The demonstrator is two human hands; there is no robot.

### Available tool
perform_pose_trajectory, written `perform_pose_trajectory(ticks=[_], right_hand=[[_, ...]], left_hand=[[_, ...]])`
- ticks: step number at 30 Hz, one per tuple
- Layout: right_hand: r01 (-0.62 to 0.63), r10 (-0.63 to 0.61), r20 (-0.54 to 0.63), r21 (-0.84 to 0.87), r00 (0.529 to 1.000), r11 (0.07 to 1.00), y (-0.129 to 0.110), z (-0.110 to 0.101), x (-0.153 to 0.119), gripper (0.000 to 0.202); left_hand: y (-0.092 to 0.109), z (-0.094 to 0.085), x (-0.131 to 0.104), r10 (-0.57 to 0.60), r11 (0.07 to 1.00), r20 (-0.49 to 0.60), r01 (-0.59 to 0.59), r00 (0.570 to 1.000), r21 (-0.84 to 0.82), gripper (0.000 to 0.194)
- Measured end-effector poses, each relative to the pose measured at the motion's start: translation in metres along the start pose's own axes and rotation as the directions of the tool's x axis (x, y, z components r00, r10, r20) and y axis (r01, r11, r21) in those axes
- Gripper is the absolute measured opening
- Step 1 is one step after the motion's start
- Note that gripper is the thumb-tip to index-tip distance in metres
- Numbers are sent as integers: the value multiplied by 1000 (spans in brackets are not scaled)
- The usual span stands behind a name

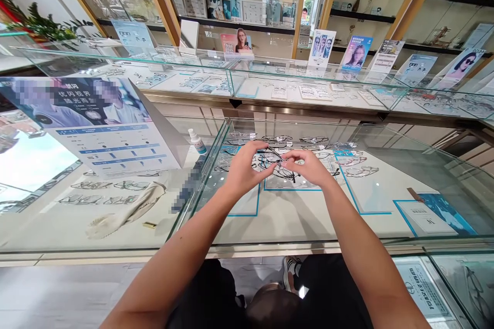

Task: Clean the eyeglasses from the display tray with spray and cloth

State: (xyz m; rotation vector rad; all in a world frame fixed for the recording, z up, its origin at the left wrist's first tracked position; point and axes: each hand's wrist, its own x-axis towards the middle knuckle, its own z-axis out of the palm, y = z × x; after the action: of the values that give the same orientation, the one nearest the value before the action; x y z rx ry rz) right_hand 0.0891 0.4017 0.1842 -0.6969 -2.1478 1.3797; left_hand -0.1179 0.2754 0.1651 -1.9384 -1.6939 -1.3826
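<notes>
Both hands are together over a glass display case [304,226], around a pair of dark-framed eyeglasses [275,153]. My left hand [247,167] grips the glasses from the left, with thumb and index finger curved around the frame. My right hand [306,164] pinches the right part of the frame, thumb and index finger close together near the other thumb's tip. Parts of the frame are hard to separate from the dark glasses lying behind and below it. Several rows of eyeglasses [314,140] lie around and beyond the hands.
A large folded sign [116,149] stands on the left. Close by are a small spray bottle [196,141] and a beige cloth [131,213]. Another glass case [270,105] with upright cards runs along the back. Someone's shoe [289,272] shows below the counter.
</notes>
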Motion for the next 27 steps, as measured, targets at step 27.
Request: perform_pose_trajectory(ticks=[27], right_hand=[[187, -198, -45, -180, 979, 966, -2, -5, 0, 14]], left_hand=[[1, 14, -5, -84, 996, -17, 85, 996, 40, 51]])
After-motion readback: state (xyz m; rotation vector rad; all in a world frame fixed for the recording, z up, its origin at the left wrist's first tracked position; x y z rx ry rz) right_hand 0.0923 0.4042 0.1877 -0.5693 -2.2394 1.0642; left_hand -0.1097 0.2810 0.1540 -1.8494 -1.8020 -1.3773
